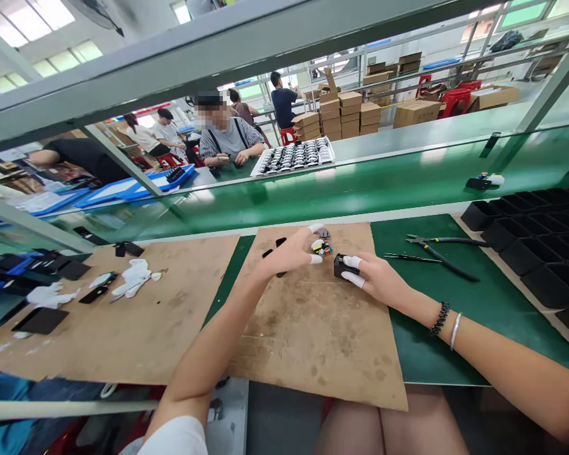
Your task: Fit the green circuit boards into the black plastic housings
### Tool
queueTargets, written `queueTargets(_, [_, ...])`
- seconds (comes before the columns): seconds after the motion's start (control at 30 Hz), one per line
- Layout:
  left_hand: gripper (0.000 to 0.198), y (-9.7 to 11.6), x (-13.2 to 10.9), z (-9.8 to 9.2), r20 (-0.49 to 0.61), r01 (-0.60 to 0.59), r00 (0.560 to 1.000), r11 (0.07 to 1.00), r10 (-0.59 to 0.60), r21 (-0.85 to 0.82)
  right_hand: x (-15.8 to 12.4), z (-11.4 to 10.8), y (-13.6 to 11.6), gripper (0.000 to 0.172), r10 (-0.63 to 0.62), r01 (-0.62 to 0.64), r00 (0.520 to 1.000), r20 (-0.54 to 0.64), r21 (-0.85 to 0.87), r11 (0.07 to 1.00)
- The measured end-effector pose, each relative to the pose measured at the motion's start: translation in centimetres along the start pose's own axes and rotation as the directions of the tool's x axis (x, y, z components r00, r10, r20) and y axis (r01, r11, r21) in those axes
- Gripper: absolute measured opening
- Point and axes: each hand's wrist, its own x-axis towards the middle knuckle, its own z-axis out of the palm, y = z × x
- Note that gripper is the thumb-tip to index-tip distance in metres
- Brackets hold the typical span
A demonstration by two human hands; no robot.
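Note:
White finger cots cover some fingertips on both hands. Over the cardboard sheet, my left hand has its thumb and fingers spread beside a small circuit assembly with yellow and white parts; a grey piece sits just behind it. My right hand grips a black box-shaped housing between thumb and fingers, a little to the right of the assembly. Flat black pieces lie partly hidden under my left hand and wrist.
Pliers and tweezers lie on the green mat at right, near rows of black housings. Gloves and black parts rest on the left cardboard. Beyond the green belt, a person works beside a white tray. A metal bar crosses above.

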Motion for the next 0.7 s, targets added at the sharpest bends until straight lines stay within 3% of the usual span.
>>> queueTargets(0.1, [0.078, 0.0, -1.8, 3.1, 0.062, -0.061, 0.994, 0.946, 0.086, -0.319, -0.1, -0.1, 0.1, 0.019, 0.029, -0.027, 0.999, -0.021, 0.109, 0.994])
queueTargets(0.2, [0.057, -0.3, -2.7, 6.5, -0.059, -0.032, 0.998, 0.879, 0.004, -0.476, -0.2, -0.3, -0.3, 0.02, 0.068, -0.066, 0.998, 0.003, 0.276, 0.959])
queueTargets(0.27, [0.052, -0.6, -2.7, 7.7, -0.077, -0.009, 0.996, 0.815, -0.045, -0.579, -0.2, -0.4, -0.9, 0.018, 0.124, -0.119, 0.992, 0.01, 0.36, 0.925])
queueTargets(0.43, [0.049, -0.9, -2.3, 7.8, -0.076, 0.013, 0.992, 0.676, -0.102, -0.736, -0.2, -0.9, -2.2, 0.019, 0.266, -0.252, 0.964, 0.024, 0.408, 0.877])
queueTargets(0.6, [0.051, -0.2, -2.2, 7.7, 0.014, 0.118, 0.979, 0.503, -0.205, -0.856, 0.1, -1.9, -1.5, 0.02, 0.103, -0.106, 0.994, 0.026, 0.222, 0.969])
queueTargets(0.7, [0.056, 0.1, -2.1, 7.9, 0.017, 0.136, 0.966, 0.448, -0.259, -0.884, 0.3, -2.4, -1.0, 0.021, 0.082, -0.092, 0.995, 0.064, 0.177, 0.98])
